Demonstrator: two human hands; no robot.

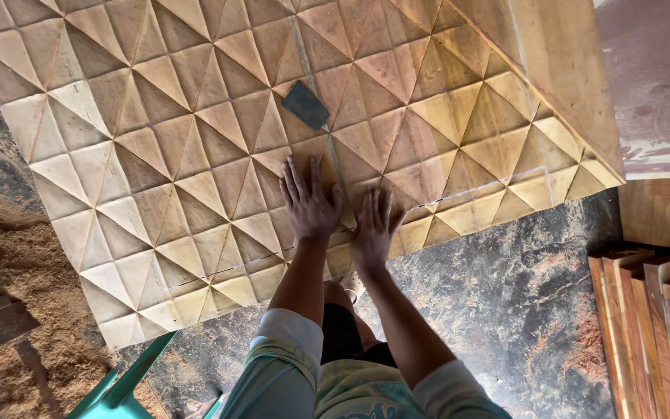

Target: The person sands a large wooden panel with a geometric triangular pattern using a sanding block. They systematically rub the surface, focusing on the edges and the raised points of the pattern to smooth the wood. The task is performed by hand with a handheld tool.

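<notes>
Carved wooden panel (195, 155) laid flat on floor, long axis running left-right. Left hand (309, 203) and right hand (374, 226) pressed flat, fingers spread, nothing gripped, side by side near panel's near edge. Dark scraper (305, 105) seen just beyond, nearer left hand.

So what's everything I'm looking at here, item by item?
carved wooden panel: one, pale tan, pyramid-faceted, lying across the floor
dark flat piece: one, grey-black, resting on the panel above the hands
sawdust: a heap, brown, at the left
floor: dark, mottled
stacked planks: several, reddish-brown, lower right
wooden board: one, light, along the panel's upper right edge
plastic chair: one, teal, partly seen at the bottom
left hand: flat on the panel, fingers spread
right hand: flat on the panel beside it
</notes>
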